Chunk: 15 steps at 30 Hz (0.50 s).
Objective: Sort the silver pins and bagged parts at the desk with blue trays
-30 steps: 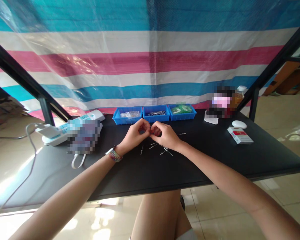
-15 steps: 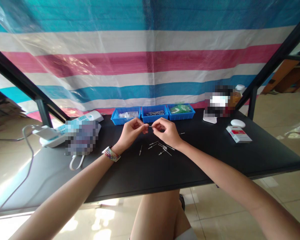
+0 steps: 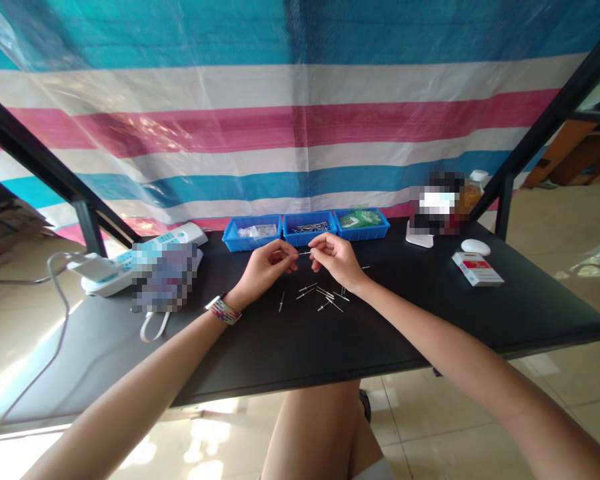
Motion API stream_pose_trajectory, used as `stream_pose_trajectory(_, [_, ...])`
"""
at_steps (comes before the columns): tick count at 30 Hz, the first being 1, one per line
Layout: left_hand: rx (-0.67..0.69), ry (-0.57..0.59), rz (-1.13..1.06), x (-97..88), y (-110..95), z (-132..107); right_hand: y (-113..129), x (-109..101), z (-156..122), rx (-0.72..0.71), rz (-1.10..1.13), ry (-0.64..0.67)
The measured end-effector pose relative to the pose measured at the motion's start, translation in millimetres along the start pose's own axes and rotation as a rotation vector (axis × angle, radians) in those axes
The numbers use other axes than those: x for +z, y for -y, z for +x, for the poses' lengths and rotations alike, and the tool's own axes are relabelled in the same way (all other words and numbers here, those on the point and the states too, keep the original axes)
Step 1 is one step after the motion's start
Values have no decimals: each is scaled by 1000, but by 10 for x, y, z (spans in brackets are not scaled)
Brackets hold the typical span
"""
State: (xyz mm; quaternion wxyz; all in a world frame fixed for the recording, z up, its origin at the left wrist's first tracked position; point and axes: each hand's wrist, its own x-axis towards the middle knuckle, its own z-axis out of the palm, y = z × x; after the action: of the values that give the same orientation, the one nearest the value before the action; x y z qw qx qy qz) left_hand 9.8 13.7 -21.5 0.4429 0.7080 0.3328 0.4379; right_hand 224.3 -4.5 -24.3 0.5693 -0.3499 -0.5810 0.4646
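A thin silvery blind rivet point(image 3: 305, 253) spans the small gap between my two hands, above the black table. My left hand point(image 3: 267, 270), with a watch and woven band on the wrist, pinches the rivet's left end. On the other end, the fingertips of my right hand point(image 3: 336, 261) are closed. Several loose rivets point(image 3: 330, 297) lie scattered on the table below the hands, one single rivet point(image 3: 281, 302) apart to the left. Just behind the hands stands the middle blue bin point(image 3: 310, 238), which holds many metal rivets.
Beside it are a left blue bin point(image 3: 235, 245) with clear plastic bags and a right blue bin point(image 3: 364, 233) with green-tinted packets. A white power strip point(image 3: 180, 240) with cables is at the left. At the right are a small box point(image 3: 477, 269), a white oval item point(image 3: 475, 247) and a bottle point(image 3: 476, 187).
My hands have drawn slightly apart, the right one moving a little to the right, so more of the rivet shows between them. The loose rivets and bins stay put.
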Motion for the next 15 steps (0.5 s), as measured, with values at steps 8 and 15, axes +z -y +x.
stream_pose_trajectory(8, [4,-42,167,-10,-43,7,33,32,-32,18,-18,43])
stream_pose_trajectory(15, [15,-46,182,-8,-86,6,-3,25,-23,3,-50,47])
